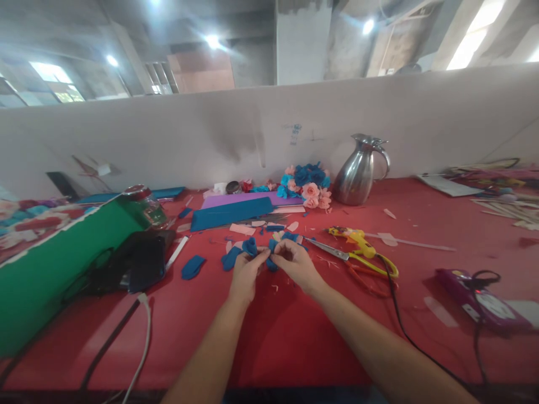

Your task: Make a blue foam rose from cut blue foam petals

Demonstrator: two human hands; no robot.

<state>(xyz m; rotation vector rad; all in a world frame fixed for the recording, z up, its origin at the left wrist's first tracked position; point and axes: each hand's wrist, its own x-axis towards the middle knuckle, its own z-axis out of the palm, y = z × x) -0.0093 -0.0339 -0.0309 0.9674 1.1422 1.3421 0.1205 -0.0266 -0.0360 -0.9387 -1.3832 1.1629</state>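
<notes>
Above the red tabletop, my left hand (pixel 245 275) and my right hand (pixel 298 264) meet with closed, pinching fingers. Between their fingertips is a small blue paper petal (pixel 273 262), partly hidden by the fingers. A curled blue paper piece (pixel 249 247) shows just beyond my left hand, and a flatter blue petal (pixel 230 259) lies to its left. Farther left is a loose blue petal (pixel 193 267) on the table. Scissors (pixel 337 251) with yellow and orange handles lie right of my right hand, alongside a yellow glue gun (pixel 357 241).
Blue paper sheets (pixel 231 214) and a bunch of paper flowers (pixel 309 185) stand behind the hands, near a steel jug (pixel 357 171). At left are a green box (pixel 63 269), a dark phone (pixel 146 262) and a jar (pixel 145 205). A purple device (pixel 480 300) with cords lies right.
</notes>
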